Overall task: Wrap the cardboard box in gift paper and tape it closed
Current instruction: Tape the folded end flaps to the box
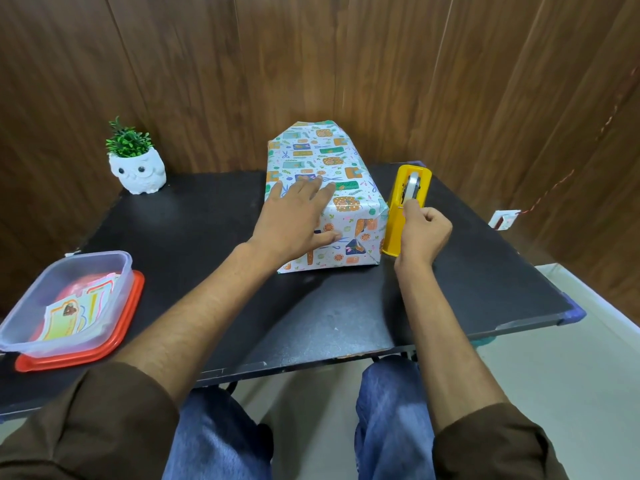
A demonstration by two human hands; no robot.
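Partway through a wrapping job at a black table (207, 258); cardboard box (332, 157) at mid-table, long side running away from the camera, already sheathed in patterned gift paper (349, 206) on the top and the visible sides; near end folded in, diagonal creases showing, apparently closed; far end flap (311, 128) standing up in a blunt point, judged not yet folded down or taped.

Held down by the left hand (294, 216), laid flat over the top near edge, fingers straight and spread, thumb pressed against the near face; no strip discernible on the paper, clear tape being hard to spot anyway.

Just beside the box on its right, a yellow tape dispenser (393, 233); right hand (424, 230) at its cutter, thumb and forefinger pinched narrow, seemingly on the free end of the tape (413, 184), that end too thin to make out; other fingers curled.

Likely step in hand: drawing off a length of tape; left to do, by this reading, sealing the seam and closing the far end.

Off to the left, an owl-shaped planter (136, 174) and a clear plastic tub (104, 255) of printed labels (69, 313) on a red lid (133, 306).
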